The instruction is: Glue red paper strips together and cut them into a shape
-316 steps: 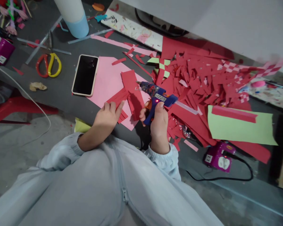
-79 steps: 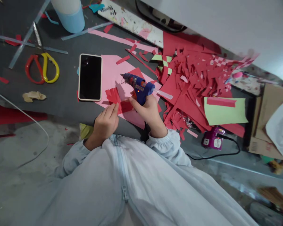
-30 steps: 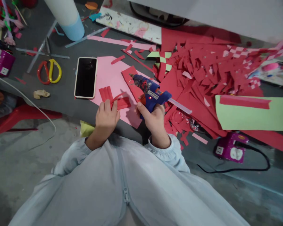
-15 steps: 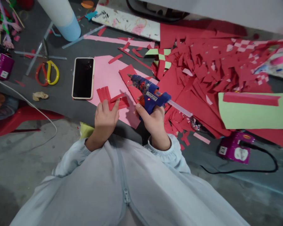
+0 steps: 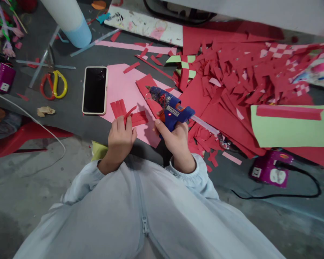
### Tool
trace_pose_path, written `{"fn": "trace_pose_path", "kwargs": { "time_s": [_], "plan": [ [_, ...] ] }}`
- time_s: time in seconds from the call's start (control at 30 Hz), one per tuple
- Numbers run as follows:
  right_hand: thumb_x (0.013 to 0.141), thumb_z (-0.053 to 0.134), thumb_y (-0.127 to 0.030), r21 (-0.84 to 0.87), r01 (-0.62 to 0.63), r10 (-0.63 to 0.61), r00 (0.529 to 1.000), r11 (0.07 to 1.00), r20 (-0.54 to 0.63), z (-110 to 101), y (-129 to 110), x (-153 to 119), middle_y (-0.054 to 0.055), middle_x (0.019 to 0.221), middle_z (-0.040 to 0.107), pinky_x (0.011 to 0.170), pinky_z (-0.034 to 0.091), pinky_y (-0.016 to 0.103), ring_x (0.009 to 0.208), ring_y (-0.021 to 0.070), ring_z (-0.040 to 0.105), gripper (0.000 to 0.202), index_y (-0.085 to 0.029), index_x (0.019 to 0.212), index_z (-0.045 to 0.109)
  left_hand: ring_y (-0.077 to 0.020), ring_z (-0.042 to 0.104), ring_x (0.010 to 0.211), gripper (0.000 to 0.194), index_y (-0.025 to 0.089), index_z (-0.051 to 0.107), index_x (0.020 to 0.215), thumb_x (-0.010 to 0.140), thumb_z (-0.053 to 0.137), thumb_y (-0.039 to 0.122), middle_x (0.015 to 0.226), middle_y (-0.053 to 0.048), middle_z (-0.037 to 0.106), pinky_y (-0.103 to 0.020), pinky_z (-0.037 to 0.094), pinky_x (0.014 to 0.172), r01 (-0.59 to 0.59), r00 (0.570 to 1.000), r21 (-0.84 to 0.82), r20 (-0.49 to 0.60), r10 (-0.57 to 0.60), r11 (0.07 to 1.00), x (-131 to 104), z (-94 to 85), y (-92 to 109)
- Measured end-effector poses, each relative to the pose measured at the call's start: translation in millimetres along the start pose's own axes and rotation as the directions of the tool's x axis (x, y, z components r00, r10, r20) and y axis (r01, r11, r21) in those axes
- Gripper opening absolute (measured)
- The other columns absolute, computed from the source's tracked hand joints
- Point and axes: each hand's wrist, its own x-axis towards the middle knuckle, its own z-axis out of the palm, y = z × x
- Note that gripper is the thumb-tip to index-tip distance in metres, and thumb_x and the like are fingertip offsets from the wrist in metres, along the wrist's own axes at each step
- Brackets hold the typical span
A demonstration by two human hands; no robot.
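Note:
My right hand (image 5: pixel 175 138) is wrapped round the handle of a blue glue gun (image 5: pixel 171 108), whose nozzle points up and to the left. Red paper strips (image 5: pixel 139 118) lie on a pink sheet (image 5: pixel 121 82), some side by side and one raised at a slant. The fingertips of my left hand (image 5: pixel 120 138) are on these strips, close together, with the raised strip at them. Under the gun's nozzle a wider red piece (image 5: pixel 148 90) rests on the pink sheet.
A phone (image 5: pixel 95 90) lies left of the pink sheet, with scissors (image 5: pixel 54 84) farther left. A white and blue bottle (image 5: pixel 75 28) stands behind. Red scraps (image 5: pixel 226 72) are heaped at the right, near a green sheet (image 5: pixel 291 131) and a purple box (image 5: pixel 271 169).
The fingers of my left hand have drawn back a little to the left, and the slanted red strip now stands more steeply. My right hand and the glue gun have barely moved.

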Motion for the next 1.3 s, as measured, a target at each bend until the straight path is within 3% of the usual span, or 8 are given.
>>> {"fn": "trace_pose_path", "kwargs": {
  "time_s": [0.27, 0.4, 0.5, 0.73, 0.87, 1.1, 1.3],
  "plan": [
    [0.084, 0.066, -0.05, -0.028, 0.018, -0.019, 1.0, 0.999, -0.016, -0.2, -1.5, 1.3, 0.0, 0.059, 0.067, 0.066, 0.059, 0.042, 0.056, 0.0219, 0.067, 0.026, -0.024, 0.084, 0.067, -0.0322, 0.062, 0.113, 0.046, 0.011, 0.059, 0.134, 0.097, 0.044, 0.033, 0.153, -0.023, 0.046, -0.046, 0.052, 0.094, -0.001, 1.0, -0.044, 0.0, 0.001, 0.999, 0.7, 0.6, -5.2],
    [0.084, 0.067, -0.046, -0.02, 0.017, -0.017, 1.0, 1.0, -0.014, -0.4, -2.6, 1.3, 0.0, 0.058, 0.067, 0.066, 0.06, 0.043, 0.055, 0.0222, 0.066, 0.022, -0.024, 0.086, 0.068, -0.03, 0.063, 0.113, 0.042, 0.014, 0.063, 0.13, 0.096, 0.046, 0.032, 0.139, -0.02, 0.059, -0.04, 0.053, 0.091, 0.018, 0.997, -0.016, -0.069, -0.019, 1.0, -0.8, 1.5, -4.8],
    [0.084, 0.066, -0.047, -0.024, 0.011, -0.011, 1.0, 1.0, -0.003, -0.5, -1.6, 1.1, 0.0, 0.059, 0.068, 0.069, 0.06, 0.045, 0.056, 0.0231, 0.068, 0.022, -0.025, 0.086, 0.068, -0.0303, 0.063, 0.107, 0.044, 0.01, 0.063, 0.131, 0.095, 0.045, 0.03, 0.131, -0.019, 0.065, -0.041, 0.052, 0.09, -0.012, 0.999, 0.0, -0.039, 0.012, 1.0, 0.7, 1.0, -5.7],
    [0.083, 0.067, -0.053, -0.04, 0.01, -0.011, 1.0, 0.999, -0.022, -0.4, 2.0, 1.4, 0.001, 0.062, 0.071, 0.074, 0.06, 0.048, 0.063, 0.0258, 0.07, 0.029, -0.024, 0.088, 0.069, -0.0285, 0.062, 0.099, 0.044, 0.012, 0.061, 0.131, 0.096, 0.043, 0.032, 0.153, -0.018, 0.049, -0.043, 0.051, 0.087, -0.057, 0.998, 0.014, -0.028, 0.058, 0.998, 2.8, 2.3, -10.5],
    [0.085, 0.065, -0.053, -0.042, 0.03, -0.03, 0.999, 0.999, -0.013, -0.2, 2.1, 1.0, 0.001, 0.061, 0.069, 0.073, 0.06, 0.047, 0.064, 0.0255, 0.07, 0.028, -0.025, 0.086, 0.068, -0.0298, 0.063, 0.1, 0.046, 0.01, 0.061, 0.131, 0.095, 0.045, 0.033, 0.148, -0.02, 0.054, -0.044, 0.051, 0.086, -0.05, 0.997, 0.027, -0.05, 0.051, 0.998, 2.1, 4.6, -10.1],
    [0.085, 0.064, -0.052, -0.045, 0.018, -0.019, 1.0, 0.999, -0.005, 0.7, 4.0, 0.7, 0.001, 0.061, 0.068, 0.073, 0.06, 0.046, 0.068, 0.0262, 0.071, 0.028, -0.024, 0.087, 0.068, -0.0294, 0.062, 0.101, 0.043, 0.014, 0.063, 0.131, 0.096, 0.042, 0.027, 0.146, -0.016, 0.057, -0.044, 0.052, 0.086, -0.105, 0.993, -0.004, 0.057, 0.105, 0.995, 9.0, -3.9, -11.3],
    [0.085, 0.065, -0.05, -0.043, 0.032, -0.032, 0.999, 0.999, -0.002, 0.8, 3.3, 0.8, 0.003, 0.065, 0.07, 0.077, 0.06, 0.046, 0.074, 0.0272, 0.073, 0.027, -0.024, 0.086, 0.068, -0.0312, 0.066, 0.104, 0.051, 0.009, 0.055, 0.141, 0.097, 0.04, 0.03, 0.148, -0.025, 0.052, -0.045, 0.053, 0.087, -0.049, 0.999, 0.025, 0.025, 0.049, 0.998, 4.3, -2.4, -10.8]
  ]
}}
